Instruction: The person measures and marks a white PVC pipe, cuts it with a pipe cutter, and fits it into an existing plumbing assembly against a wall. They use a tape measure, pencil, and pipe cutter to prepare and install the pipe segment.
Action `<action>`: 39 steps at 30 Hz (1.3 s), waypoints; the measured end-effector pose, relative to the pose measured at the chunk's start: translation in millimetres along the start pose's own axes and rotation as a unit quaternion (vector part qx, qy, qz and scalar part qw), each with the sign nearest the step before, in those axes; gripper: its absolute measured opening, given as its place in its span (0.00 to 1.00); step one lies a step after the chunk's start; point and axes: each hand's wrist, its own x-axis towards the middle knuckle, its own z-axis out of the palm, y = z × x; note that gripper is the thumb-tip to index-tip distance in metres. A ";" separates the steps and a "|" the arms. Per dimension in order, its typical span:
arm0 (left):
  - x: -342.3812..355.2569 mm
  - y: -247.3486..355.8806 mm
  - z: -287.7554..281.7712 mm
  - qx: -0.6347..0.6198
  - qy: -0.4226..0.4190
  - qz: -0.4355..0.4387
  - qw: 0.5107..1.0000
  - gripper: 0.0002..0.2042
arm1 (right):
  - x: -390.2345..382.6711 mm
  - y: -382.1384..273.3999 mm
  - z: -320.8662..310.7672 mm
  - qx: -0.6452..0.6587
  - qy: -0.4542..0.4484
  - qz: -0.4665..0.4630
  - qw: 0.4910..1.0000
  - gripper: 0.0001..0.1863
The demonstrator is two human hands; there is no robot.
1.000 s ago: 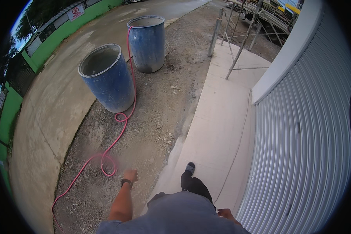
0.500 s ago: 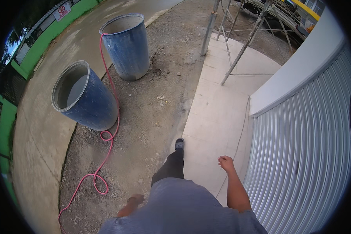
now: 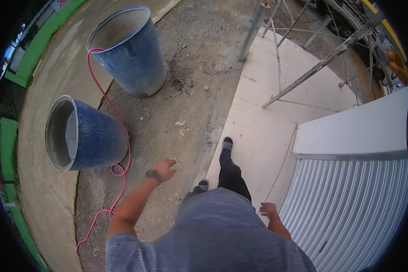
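Note:
My left hand (image 3: 166,170) swings forward over the gravel, its fingers loosely stretched and nothing in it. A dark watch (image 3: 153,175) sits on that wrist. My right hand (image 3: 268,210) hangs by my right side above the pale tiles, fingers a little bent and apart, holding nothing visible. Two blue drums stand upright to my left, out of reach of both hands. The nearer drum (image 3: 102,136) has greyish liquid inside. A pink hose (image 3: 97,80) hangs over the rim of the farther drum (image 3: 138,63) and trails in loops along the ground.
A pale tiled walkway (image 3: 249,131) runs ahead under my feet. Metal scaffolding (image 3: 313,70) stands on it farther on. To the right are a white wall (image 3: 349,124) and a ribbed metal shutter (image 3: 344,208). A thin cable (image 3: 283,163) lies along the tiles.
I have stepped forward along the tiles. My left hand has swung forward and up, while my right hand has swung back. The drums and scaffolding have shifted in view.

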 end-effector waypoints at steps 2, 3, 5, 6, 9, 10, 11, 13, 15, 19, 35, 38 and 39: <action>58.0 4.3 -35.6 -0.041 -0.038 -0.008 0.998 0.22 | 19.8 -71.7 -6.1 -0.022 0.002 0.013 1.000 0.06; 92.1 0.5 -50.0 -0.059 -0.093 -0.088 0.990 0.22 | 34.4 -116.0 -6.1 -0.035 0.007 0.012 0.999 0.06; 141.4 -9.2 -57.7 -0.194 0.084 -0.223 0.951 0.22 | 58.3 -206.0 -18.0 -0.033 0.026 -0.006 0.999 0.08; 165.4 -17.2 -61.7 -0.254 0.183 -0.279 0.908 0.22 | 71.7 -256.7 -22.3 -0.029 -0.003 -0.038 0.999 0.08; 229.9 -4.1 -33.7 -0.691 0.321 -0.515 0.393 0.20 | 109.0 -415.1 -21.4 -0.031 -0.032 -0.115 0.992 0.10; 246.1 4.3 -21.9 -0.698 0.309 -0.569 0.307 0.20 | 121.1 -471.7 -19.1 -0.055 -0.030 -0.142 0.988 0.11; 251.9 13.4 -12.2 -0.670 0.216 -0.557 0.440 0.20 | 130.3 -525.4 -16.4 -0.095 -0.037 -0.178 0.979 0.13; 271.3 31.4 -7.3 -0.551 0.050 -0.546 0.629 0.19 | 145.8 -634.6 -1.6 -0.110 -0.043 -0.225 0.967 0.16; 295.9 35.7 -23.1 -0.454 -0.076 -0.566 0.684 0.17 | 157.5 -741.4 18.3 -0.054 -0.037 -0.250 0.966 0.18; 382.8 12.1 -79.8 -0.438 -0.080 -0.558 0.700 0.11 | 187.3 -918.1 75.1 0.014 -0.032 -0.287 0.957 0.20; 1122.6 -131.3 -632.5 -0.561 0.249 -0.211 0.760 0.18 | 331.0 -1394.1 210.5 -0.135 -0.054 -0.087 0.985 0.11; 1216.9 -153.6 -677.6 -0.555 0.285 -0.257 0.738 0.19 | 394.9 -1532.1 239.0 -0.415 -0.095 -0.170 0.889 0.17; 1234.7 -157.5 -677.7 -0.588 0.285 -0.275 0.705 0.17 | 404.7 -1581.6 245.2 -0.397 -0.100 -0.184 0.894 0.14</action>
